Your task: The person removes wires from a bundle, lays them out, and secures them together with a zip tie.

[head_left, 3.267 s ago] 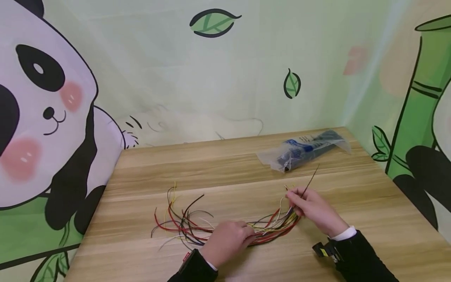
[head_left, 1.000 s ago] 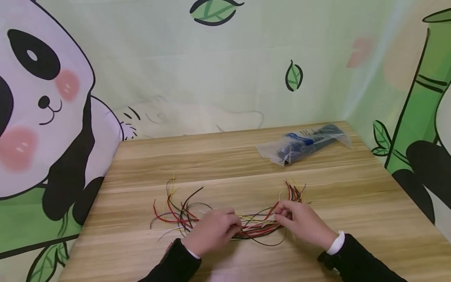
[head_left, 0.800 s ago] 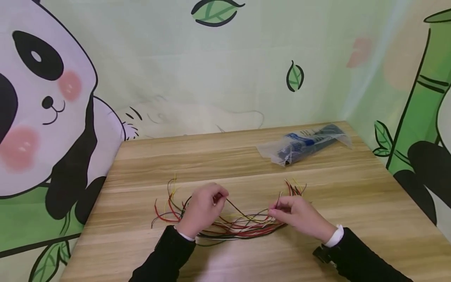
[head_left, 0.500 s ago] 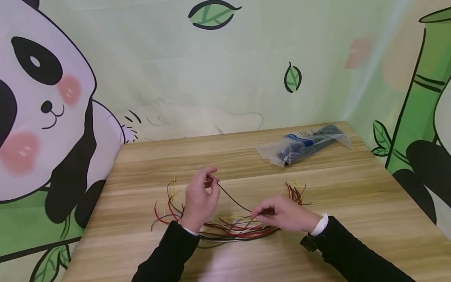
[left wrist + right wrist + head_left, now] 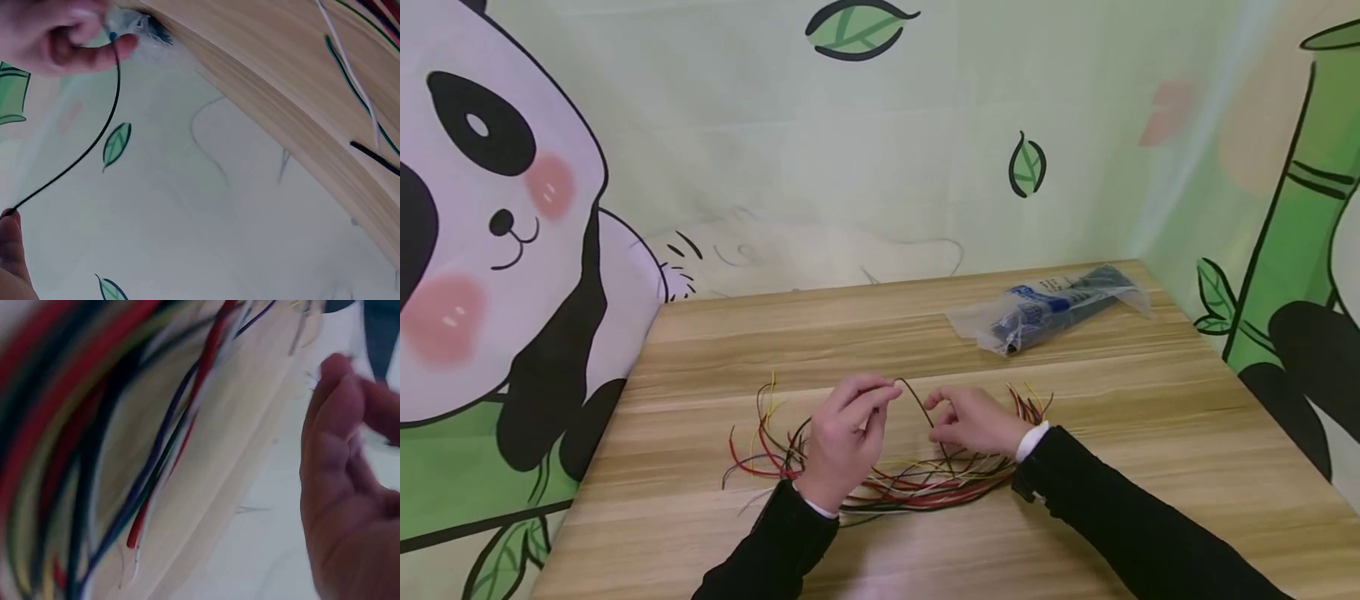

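Note:
A thin black wire [image 5: 917, 398] arches between both hands above the bundle. My left hand [image 5: 848, 437] pinches it near one end, palm turned toward the right hand. In the left wrist view the wire [image 5: 81, 159] bows from the left fingertips [image 5: 11, 237] up to the right hand [image 5: 75, 37]. My right hand [image 5: 973, 423] has its fingers curled around the wire farther along, thumb below and index finger above. Under both hands lies a bundle of red, black, yellow and white wires [image 5: 925, 500]. The right wrist view shows those wires [image 5: 75, 437] close up and blurred.
A clear plastic bag [image 5: 1052, 308] with blue print and dark contents lies at the back right of the wooden table [image 5: 760, 333]. Loose wire ends fan out at the bundle's left [image 5: 767, 433] and right [image 5: 1033, 407]. A panda-printed cloth [image 5: 880, 167] hangs behind.
The left hand has lifted from the bundle, carrying the black wire's end up. The right hand has moved left from the bundle's right end, toward the left hand. The bag stays put.

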Tool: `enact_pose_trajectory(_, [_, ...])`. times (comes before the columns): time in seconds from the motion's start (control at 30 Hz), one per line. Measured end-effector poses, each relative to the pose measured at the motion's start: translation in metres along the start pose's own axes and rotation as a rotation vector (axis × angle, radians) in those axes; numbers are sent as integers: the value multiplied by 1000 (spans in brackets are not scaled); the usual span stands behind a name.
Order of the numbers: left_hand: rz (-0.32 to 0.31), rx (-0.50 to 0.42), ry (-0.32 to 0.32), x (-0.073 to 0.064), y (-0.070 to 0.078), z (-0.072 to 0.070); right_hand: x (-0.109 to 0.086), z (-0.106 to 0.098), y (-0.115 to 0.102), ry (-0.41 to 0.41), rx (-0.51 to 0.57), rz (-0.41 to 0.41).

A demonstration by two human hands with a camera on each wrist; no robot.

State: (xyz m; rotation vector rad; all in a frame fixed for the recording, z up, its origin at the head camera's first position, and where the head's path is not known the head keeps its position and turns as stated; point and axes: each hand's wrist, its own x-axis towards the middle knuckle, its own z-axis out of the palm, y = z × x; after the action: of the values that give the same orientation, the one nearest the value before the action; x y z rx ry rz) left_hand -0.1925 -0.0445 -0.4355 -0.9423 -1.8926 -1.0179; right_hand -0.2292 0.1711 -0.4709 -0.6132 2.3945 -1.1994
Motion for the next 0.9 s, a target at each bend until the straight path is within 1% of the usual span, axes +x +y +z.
enact_pose_trajectory(0.1, [42,-21,-55,-4,8,2,15,-1,4,107,-159,30])
enact_pose_trajectory(0.17, [66,-30,-90,-8,13,5,22,-2,6,178,-253,32])
enact_pose_trajectory(0.23, [88,-25,-123,-13,16,7,27,-4,7,241,-324,35])
enact_pose_trajectory(0.3, [115,-10,-157,-18,18,10,30,-5,9,270,-349,38])
enact_pose_trajectory(0.37, [147,11,-205,-25,20,13,31,-5,10,260,-376,32])
enact_pose_trajectory(0.43, [182,41,-287,-34,20,18,30,-4,10,229,-402,17])
enact_pose_trajectory(0.5, [202,59,-405,-44,22,23,29,-4,10,197,-419,3])
enact_pose_trajectory(0.6, [236,143,-619,-59,25,30,27,-3,9,168,-437,-2])
enact_pose_trajectory(0.67, [239,196,-742,-65,27,34,27,-3,9,148,-433,3])
enact_pose_trajectory(0.7, [244,234,-789,-66,27,36,26,-2,9,138,-430,4])
enact_pose_trajectory(0.77, [236,282,-863,-67,27,39,27,-1,10,113,-420,6])
enact_pose_trajectory(0.83, [222,310,-899,-69,27,41,27,0,11,93,-411,1])
enact_pose_trajectory(0.9, [218,322,-920,-69,26,42,27,1,11,79,-411,-14])
